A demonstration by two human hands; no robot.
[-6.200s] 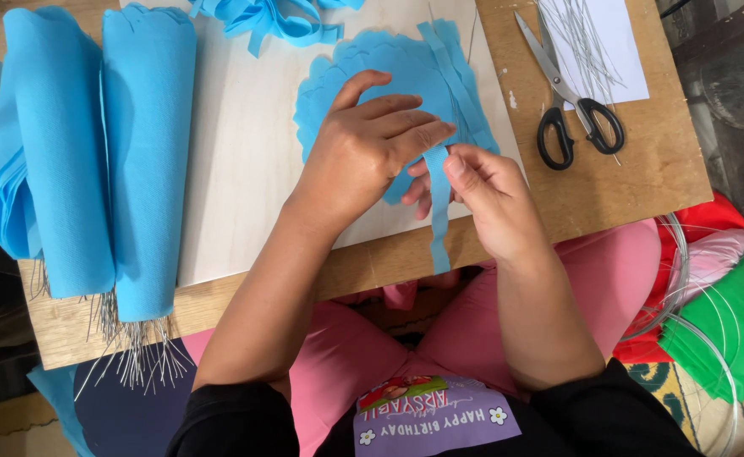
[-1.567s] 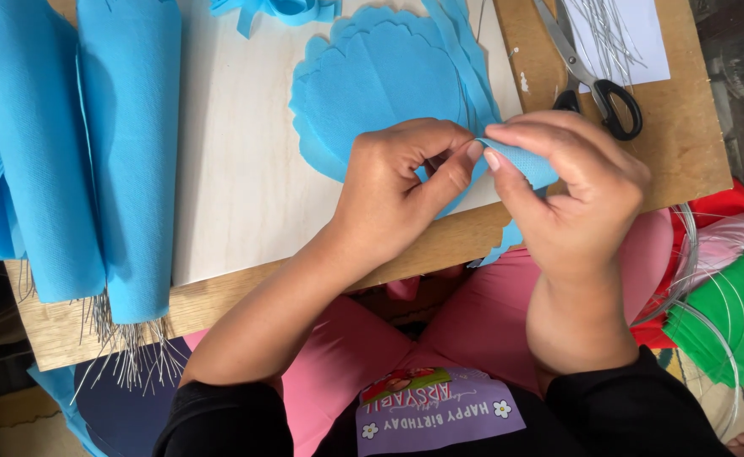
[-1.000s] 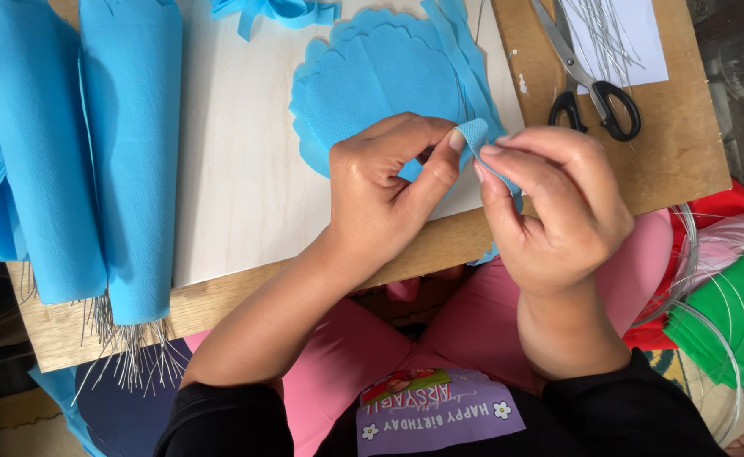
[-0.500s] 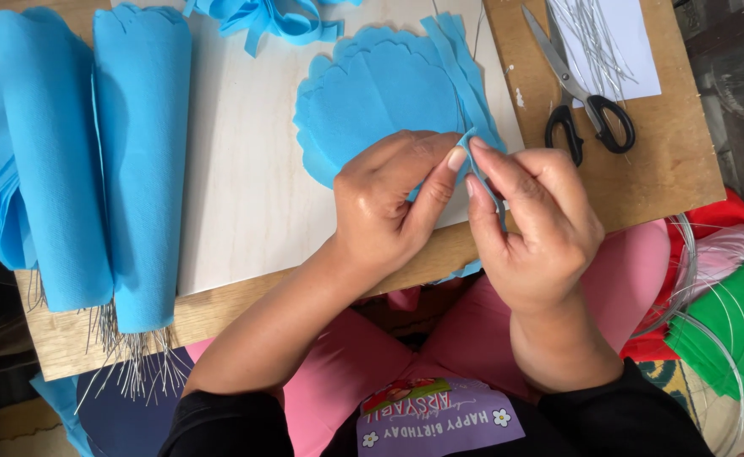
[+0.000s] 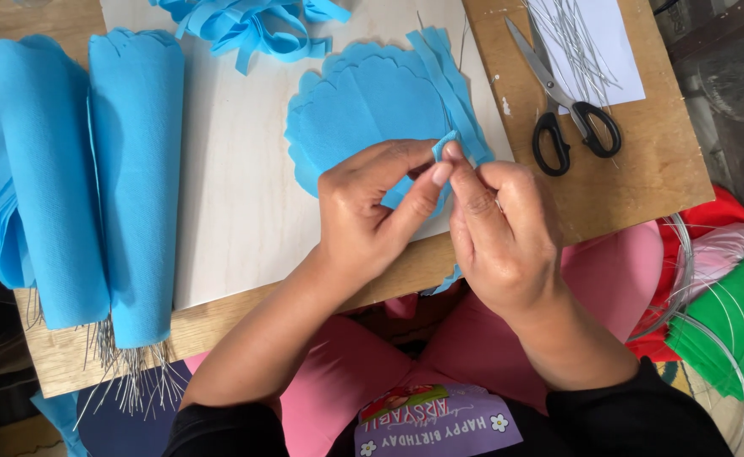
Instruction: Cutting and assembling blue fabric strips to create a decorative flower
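Observation:
My left hand (image 5: 372,211) and my right hand (image 5: 503,228) meet over the near edge of a wooden board, fingertips pinched together on a narrow blue felt strip (image 5: 445,145). The strip's lower end hangs below the board edge between my hands. Just beyond my fingers lies a stack of scalloped blue felt petals (image 5: 372,106) with a few cut strips along its right side.
Two rolls of blue felt (image 5: 76,169) lie at the left over a bundle of thin wires (image 5: 126,381). Loose blue strips (image 5: 245,25) lie at the top. Black-handled scissors (image 5: 566,110) and wires rest on white paper (image 5: 592,42) at the right. Green and red felt (image 5: 727,322) sits lower right.
My hands have closed together and shifted slightly toward the petal stack, gathering the strip between the fingertips; less of the strip shows than before.

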